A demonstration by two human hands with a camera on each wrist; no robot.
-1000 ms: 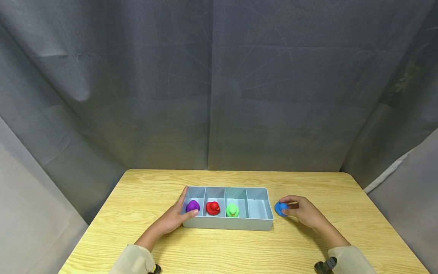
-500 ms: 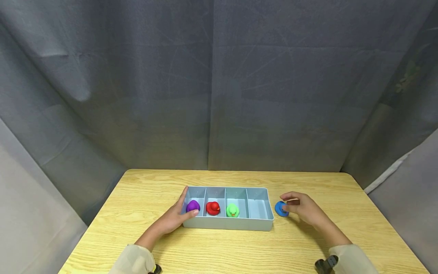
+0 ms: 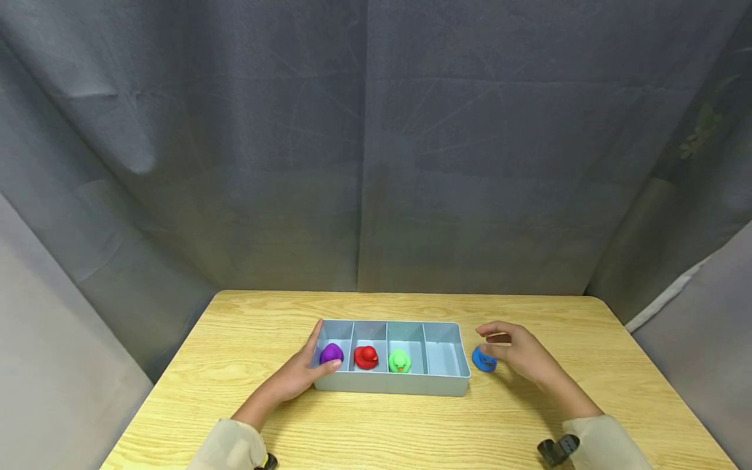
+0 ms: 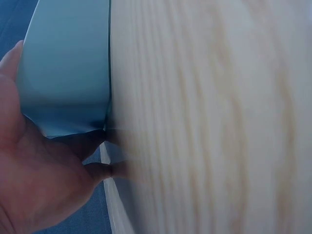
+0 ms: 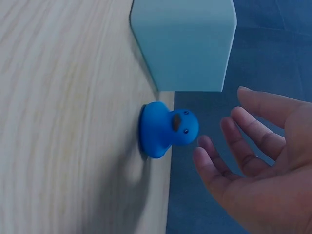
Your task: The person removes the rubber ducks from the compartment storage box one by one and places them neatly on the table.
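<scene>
My left hand (image 3: 294,376) grips the left end of a grey-blue divided box (image 3: 390,384), thumb over the front rim and fingers along the end wall. The left wrist view shows that hand (image 4: 41,180) against the box's end (image 4: 68,63). In the box's compartments sit a purple rubber duck (image 3: 331,352), a red rubber duck (image 3: 366,357) and a green rubber duck (image 3: 399,361); the rightmost compartment holds nothing. Just right of the box a blue rubber duck (image 5: 161,129) stands upright on the table. Over it hovers my right hand (image 5: 268,165), fingers loosely bent and apart from the duck.
The wooden table (image 3: 376,431) carries the box near its middle. Grey curtains (image 3: 470,163) hang behind it and at both sides. A black wrist device (image 3: 558,450) is strapped at the right sleeve.
My right hand has let go of the blue rubber duck and lifted slightly off it. The duck has turned a little, its beak now showing. My left hand and the box have stayed put.
</scene>
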